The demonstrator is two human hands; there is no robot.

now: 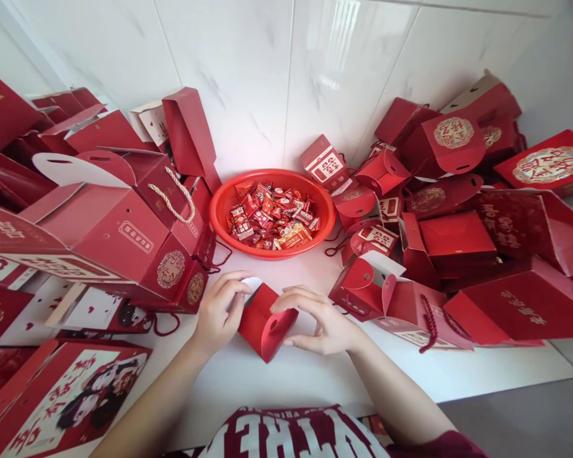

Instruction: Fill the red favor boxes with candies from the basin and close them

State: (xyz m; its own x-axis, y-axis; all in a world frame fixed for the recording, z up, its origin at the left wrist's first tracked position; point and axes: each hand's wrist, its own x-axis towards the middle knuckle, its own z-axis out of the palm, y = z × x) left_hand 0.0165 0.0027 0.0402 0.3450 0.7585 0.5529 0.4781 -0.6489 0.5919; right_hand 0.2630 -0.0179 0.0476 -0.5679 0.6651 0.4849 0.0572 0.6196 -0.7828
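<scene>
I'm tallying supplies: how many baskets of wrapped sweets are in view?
1: the red basket, beyond the small red box between the left hand and right hand. Others could hide behind the piled boxes.

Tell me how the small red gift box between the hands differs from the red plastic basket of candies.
The small gift box has flat sides, while the plastic basket is rounded. The box is smaller than the basket. The box sits between the left hand and right hand; the basket stands beyond them, holding wrapped candies. Both are red.
</scene>
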